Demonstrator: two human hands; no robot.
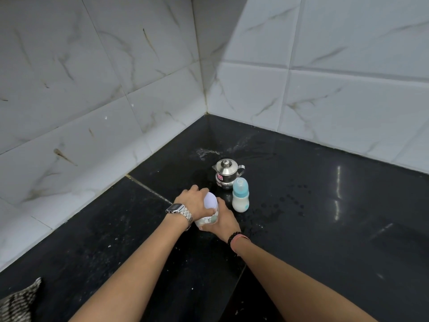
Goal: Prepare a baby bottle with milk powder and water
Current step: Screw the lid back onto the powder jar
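Hands meet at the centre of the frame on a white-lidded milk powder container point(210, 206) standing on the black counter point(325, 228): the left hand point(193, 201) curls over its lid, the right hand point(224, 219) wraps its lower body. Just right of them stands the baby bottle point(240, 195), capped in blue and filled with white liquid, touching or nearly touching a lidded steel pot point(226, 174) behind it. Water droplets point(287, 201) speckle the counter to the right. White marble tiles point(92, 89) fill the upper frame.
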